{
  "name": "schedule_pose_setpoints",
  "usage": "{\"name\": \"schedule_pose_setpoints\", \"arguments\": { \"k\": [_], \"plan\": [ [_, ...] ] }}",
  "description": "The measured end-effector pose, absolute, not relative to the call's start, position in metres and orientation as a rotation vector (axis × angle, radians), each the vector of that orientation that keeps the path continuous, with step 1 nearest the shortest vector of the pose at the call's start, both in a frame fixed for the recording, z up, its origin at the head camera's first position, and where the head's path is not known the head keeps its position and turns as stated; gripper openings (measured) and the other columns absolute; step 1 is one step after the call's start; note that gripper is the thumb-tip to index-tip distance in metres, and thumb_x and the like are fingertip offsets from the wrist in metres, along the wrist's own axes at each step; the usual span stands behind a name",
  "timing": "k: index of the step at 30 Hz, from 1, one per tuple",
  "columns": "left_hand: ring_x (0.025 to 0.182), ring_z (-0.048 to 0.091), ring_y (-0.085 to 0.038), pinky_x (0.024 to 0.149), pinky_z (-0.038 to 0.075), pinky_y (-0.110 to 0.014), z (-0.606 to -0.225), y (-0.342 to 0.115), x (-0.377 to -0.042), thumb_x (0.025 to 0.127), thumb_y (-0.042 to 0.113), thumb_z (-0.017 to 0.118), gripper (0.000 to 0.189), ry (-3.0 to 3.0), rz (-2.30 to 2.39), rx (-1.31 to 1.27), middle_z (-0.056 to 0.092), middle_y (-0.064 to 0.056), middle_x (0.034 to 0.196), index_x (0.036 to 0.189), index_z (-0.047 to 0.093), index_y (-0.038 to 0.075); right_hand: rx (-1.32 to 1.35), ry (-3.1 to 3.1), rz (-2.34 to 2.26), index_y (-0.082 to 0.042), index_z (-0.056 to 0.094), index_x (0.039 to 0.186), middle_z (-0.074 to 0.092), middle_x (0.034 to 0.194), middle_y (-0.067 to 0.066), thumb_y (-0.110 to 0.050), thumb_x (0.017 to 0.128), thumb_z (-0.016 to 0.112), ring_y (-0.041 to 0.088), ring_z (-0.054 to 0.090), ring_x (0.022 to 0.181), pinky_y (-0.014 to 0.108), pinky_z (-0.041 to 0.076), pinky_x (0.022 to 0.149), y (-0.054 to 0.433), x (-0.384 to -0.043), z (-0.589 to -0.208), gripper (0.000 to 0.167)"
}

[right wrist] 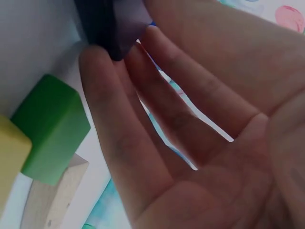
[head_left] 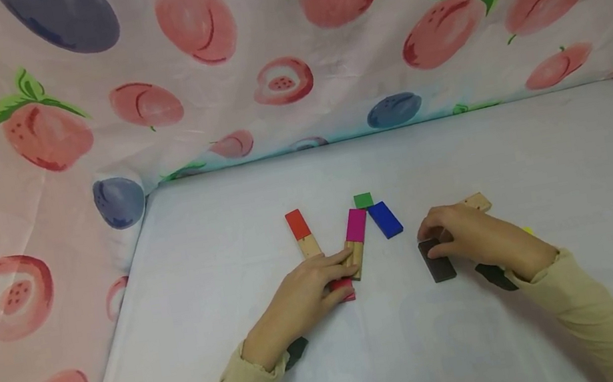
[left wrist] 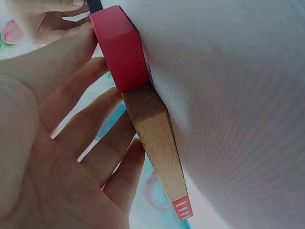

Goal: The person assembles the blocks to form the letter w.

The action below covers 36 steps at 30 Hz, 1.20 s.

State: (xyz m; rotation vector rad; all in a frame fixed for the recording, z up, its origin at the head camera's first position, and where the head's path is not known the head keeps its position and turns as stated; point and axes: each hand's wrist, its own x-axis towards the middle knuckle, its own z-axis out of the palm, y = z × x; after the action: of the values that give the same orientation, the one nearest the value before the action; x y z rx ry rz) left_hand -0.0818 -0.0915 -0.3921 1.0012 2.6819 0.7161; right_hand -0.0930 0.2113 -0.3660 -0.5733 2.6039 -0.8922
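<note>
My left hand (head_left: 305, 289) lies over a row of flat blocks, its fingers stretched out. Under its thumb is a red block (left wrist: 121, 52), which butts against a plain wooden block (left wrist: 159, 148) in the left wrist view. A magenta block (head_left: 356, 224) joins a wooden block (head_left: 358, 262) by the fingertips. Another line, an orange-red block (head_left: 298, 224) and a wooden one (head_left: 309, 246), runs up beyond the hand. At the right, my right hand (head_left: 469, 235) pinches the far end of a black block (head_left: 441, 268) between thumb and fingers.
A green block (head_left: 363, 200) touches a blue block (head_left: 386, 219) between the hands. Around the right hand lie a wooden block (head_left: 477, 201), a yellow one (head_left: 527, 230) and a dark one (head_left: 496, 277). Another dark block (head_left: 296, 353) shows beside the left cuff.
</note>
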Motion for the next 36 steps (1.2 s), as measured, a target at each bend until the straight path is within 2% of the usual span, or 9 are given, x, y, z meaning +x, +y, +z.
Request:
{"name": "schedule_pose_setpoints", "arguments": {
  "k": [5, 10, 16, 21, 28, 36],
  "plan": [
    [0.121, 0.057, -0.015, 0.091, 0.053, -0.030, -0.3929, -0.0918, -0.0820, 0.093, 0.027, 0.071, 0.038, 2.677, 0.725, 1.002, 0.051, 0.002, 0.148, 0.130, 0.068, 0.018, -0.600, 2.609, -0.914, 0.001, 0.071, 0.099, 0.069, 0.095, 0.005, -0.003, 0.082, 0.078, 0.019, 0.067, 0.087, 0.034, 0.055, 0.076, 0.2137, -0.0932, -0.3685, 0.018],
    [0.122, 0.057, -0.015, 0.092, 0.053, -0.031, -0.3938, -0.0922, -0.0823, 0.093, 0.028, 0.070, 0.038, 2.673, 0.729, 1.004, 0.051, 0.002, 0.149, 0.130, 0.068, 0.018, -0.618, 2.665, -0.857, -0.003, 0.076, 0.098, 0.070, 0.097, 0.003, -0.005, 0.083, 0.078, 0.021, 0.065, 0.091, 0.036, 0.054, 0.079, 0.2125, -0.0931, -0.3679, 0.016],
    [0.124, 0.056, -0.016, 0.094, 0.053, -0.032, -0.3944, -0.0924, -0.0824, 0.093, 0.028, 0.071, 0.038, 2.681, 0.730, 1.010, 0.051, 0.002, 0.148, 0.129, 0.068, 0.018, -0.582, 2.661, -0.860, -0.002, 0.075, 0.101, 0.072, 0.099, 0.006, -0.004, 0.084, 0.077, 0.025, 0.066, 0.096, 0.041, 0.055, 0.082, 0.2100, -0.0934, -0.3676, 0.017],
    [0.125, 0.056, -0.017, 0.095, 0.052, -0.033, -0.3946, -0.0924, -0.0825, 0.093, 0.028, 0.071, 0.038, 2.677, 0.734, 1.005, 0.051, 0.002, 0.149, 0.130, 0.068, 0.018, -0.524, 2.629, -0.907, 0.000, 0.073, 0.101, 0.072, 0.097, 0.007, -0.004, 0.084, 0.077, 0.022, 0.067, 0.091, 0.036, 0.056, 0.078, 0.2078, -0.0942, -0.3679, 0.018],
    [0.125, 0.056, -0.016, 0.095, 0.052, -0.032, -0.3957, -0.0914, -0.0835, 0.093, 0.029, 0.070, 0.037, 2.686, 0.719, 1.012, 0.051, 0.003, 0.149, 0.129, 0.068, 0.019, -0.497, 2.608, -0.942, 0.002, 0.072, 0.100, 0.071, 0.095, 0.008, -0.005, 0.083, 0.078, 0.020, 0.066, 0.087, 0.034, 0.056, 0.075, 0.2081, -0.0958, -0.3681, 0.019],
    [0.120, 0.058, -0.015, 0.088, 0.053, -0.028, -0.3938, -0.0918, -0.0828, 0.092, 0.028, 0.072, 0.037, 2.685, 0.716, 1.014, 0.051, 0.003, 0.149, 0.128, 0.069, 0.019, -0.501, 2.591, -0.962, 0.003, 0.072, 0.099, 0.071, 0.096, 0.009, -0.005, 0.083, 0.078, 0.020, 0.067, 0.087, 0.034, 0.057, 0.076, 0.2068, -0.0967, -0.3690, 0.020]
  ]
}}
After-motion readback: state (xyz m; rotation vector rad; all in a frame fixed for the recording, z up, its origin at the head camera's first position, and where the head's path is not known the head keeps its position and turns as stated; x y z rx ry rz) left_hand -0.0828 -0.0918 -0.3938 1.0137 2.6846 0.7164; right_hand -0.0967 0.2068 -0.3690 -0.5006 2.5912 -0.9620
